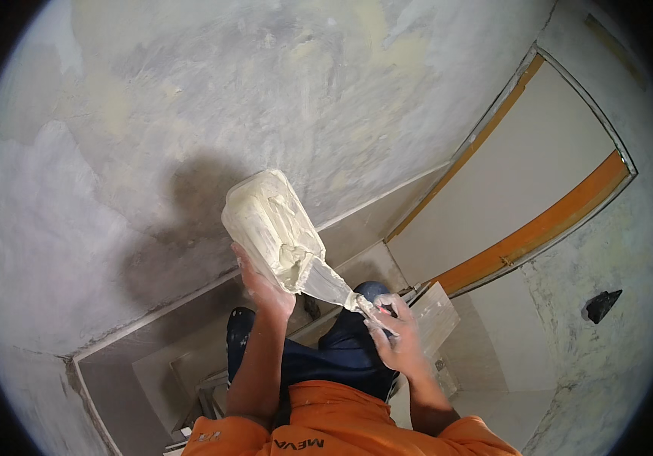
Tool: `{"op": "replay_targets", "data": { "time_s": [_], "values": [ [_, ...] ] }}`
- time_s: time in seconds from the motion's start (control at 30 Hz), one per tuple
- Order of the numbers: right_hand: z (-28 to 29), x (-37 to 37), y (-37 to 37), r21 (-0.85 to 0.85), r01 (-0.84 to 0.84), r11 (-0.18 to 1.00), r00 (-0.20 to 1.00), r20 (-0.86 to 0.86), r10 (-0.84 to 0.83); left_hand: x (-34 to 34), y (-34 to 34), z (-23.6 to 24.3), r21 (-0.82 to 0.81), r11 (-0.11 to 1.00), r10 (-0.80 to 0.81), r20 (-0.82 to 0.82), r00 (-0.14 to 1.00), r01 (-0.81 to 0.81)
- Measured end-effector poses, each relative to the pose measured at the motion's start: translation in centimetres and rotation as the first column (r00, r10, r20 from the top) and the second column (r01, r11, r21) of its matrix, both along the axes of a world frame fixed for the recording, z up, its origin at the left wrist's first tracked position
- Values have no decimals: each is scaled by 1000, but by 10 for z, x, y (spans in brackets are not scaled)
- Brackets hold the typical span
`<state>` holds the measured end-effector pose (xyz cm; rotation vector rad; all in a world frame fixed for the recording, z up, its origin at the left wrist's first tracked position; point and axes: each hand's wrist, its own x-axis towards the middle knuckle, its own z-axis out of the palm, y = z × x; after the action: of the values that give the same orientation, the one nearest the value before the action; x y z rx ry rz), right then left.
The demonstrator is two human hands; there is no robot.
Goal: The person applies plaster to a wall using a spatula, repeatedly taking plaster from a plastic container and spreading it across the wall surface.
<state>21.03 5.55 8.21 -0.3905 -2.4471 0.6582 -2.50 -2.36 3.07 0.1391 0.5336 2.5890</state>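
My left hand [259, 283] grips a pale plastic tub [254, 216] from below and the side, its fingers mostly hidden behind it. The tub is tilted, and thick cream-coloured filler [288, 228] coats its inside. In my right hand [396, 334] is the handle of a putty knife [328, 284], smeared with filler. The knife's broad metal blade reaches to the near end of the tub, where a lump of filler lies against its edge. White residue covers the fingers of both hands.
Ahead rises a patchy grey plastered wall [152, 99], with the tub's shadow on it. To the right is a white door [509, 167] with an orange-brown frame. A dark pointed object [603, 305] sits on the right wall. Below me a pale board [434, 315] lies beside my knee.
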Motion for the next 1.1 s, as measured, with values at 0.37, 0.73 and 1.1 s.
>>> {"op": "replay_targets", "data": {
  "time_s": [0.37, 0.73, 1.1],
  "values": [
    [17, 10, 4, -772, 4, 636, 987, -101, -129, -27, -17, -26, 75, 996, -49, -67, 997, 54],
    [59, -21, -1, -772, -72, 631, 949, -248, -194, -25, -26, -18, -96, 986, -143, -46, 989, 138],
    [69, -42, -23, -326, -87, 941, 982, -190, 25, -15, -14, -10, -151, 966, -221, -81, 972, 207]
  ]
}}
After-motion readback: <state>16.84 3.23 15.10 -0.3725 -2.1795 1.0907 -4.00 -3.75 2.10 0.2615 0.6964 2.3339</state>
